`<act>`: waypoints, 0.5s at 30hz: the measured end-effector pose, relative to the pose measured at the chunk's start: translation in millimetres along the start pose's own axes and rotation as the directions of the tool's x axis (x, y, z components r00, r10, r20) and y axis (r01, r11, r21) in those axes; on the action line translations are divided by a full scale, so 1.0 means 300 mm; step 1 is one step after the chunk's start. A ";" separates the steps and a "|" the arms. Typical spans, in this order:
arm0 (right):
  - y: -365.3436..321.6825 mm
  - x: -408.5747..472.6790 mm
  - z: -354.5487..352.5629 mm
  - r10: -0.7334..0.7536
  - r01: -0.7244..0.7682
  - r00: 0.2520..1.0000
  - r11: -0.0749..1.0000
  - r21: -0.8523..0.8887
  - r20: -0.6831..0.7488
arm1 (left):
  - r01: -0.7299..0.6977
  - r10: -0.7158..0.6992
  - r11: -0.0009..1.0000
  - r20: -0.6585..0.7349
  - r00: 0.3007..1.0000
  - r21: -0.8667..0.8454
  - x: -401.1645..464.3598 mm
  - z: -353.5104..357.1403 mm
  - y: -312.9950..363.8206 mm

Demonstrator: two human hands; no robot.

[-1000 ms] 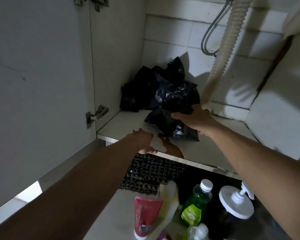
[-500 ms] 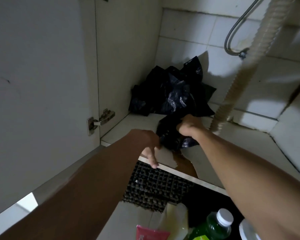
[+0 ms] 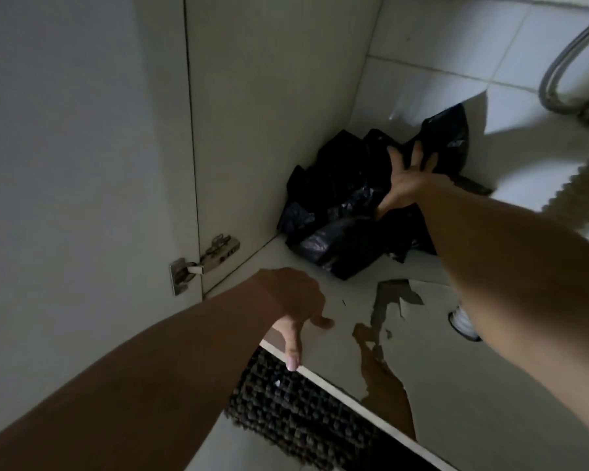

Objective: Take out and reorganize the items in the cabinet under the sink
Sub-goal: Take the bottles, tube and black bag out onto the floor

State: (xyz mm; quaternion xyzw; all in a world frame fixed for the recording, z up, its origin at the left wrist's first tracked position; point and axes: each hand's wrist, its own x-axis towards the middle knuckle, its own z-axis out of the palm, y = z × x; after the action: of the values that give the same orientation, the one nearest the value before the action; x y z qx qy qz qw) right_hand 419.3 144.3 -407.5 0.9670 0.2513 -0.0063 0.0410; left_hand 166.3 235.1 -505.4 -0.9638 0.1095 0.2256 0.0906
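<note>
Head view, the only one. Your right hand (image 3: 407, 180) is stretched deep into the cabinet, forearm crossing in from the right edge, fingers spread wide and flat against the pile of black plastic bags (image 3: 347, 212). The thumb points down into the folds; whether any plastic is pinched under the palm is not visible, so grip is unclear, though the fingers read as straight and splayed.

Your left hand (image 3: 295, 309) is nearer the camera than the bags, at the front of the cabinet floor (image 3: 456, 379), palm down, wrist bent, fingers relaxed and hanging, one fingertip touching the front lip. It holds nothing.

The bags sit in the back left corner of the cabinet floor, against the side wall and the tiled back wall (image 3: 439, 45). Dark and crumpled, so you cannot count separate bags.

In front of the bags, the floor's surface layer is peeled, brown patches (image 3: 385, 382) showing. A hinge (image 3: 204, 263) is left of the bags on the open door edge. Right of the bags: a metal hose loop (image 3: 558, 79), cut off by the frame, and a ribbed drain hose (image 3: 582, 195), blurred. A small white ring (image 3: 461, 322) is half hidden by your right forearm. A dark woven mat (image 3: 303, 413) lies below the front lip.
</note>
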 end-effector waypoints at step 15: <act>0.041 0.347 0.442 0.002 -0.033 0.996 0.935 0.352 0.088 | 0.099 -0.098 0.994 0.018 0.995 -0.054 0.053 0.041 -0.022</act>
State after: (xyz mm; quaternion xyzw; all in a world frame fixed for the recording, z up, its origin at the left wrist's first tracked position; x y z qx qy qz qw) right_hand 517.3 173.1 -542.1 0.9597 0.2354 -0.0925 -0.1225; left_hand 176.9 241.7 -522.7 -0.9684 0.0550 0.2313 0.0758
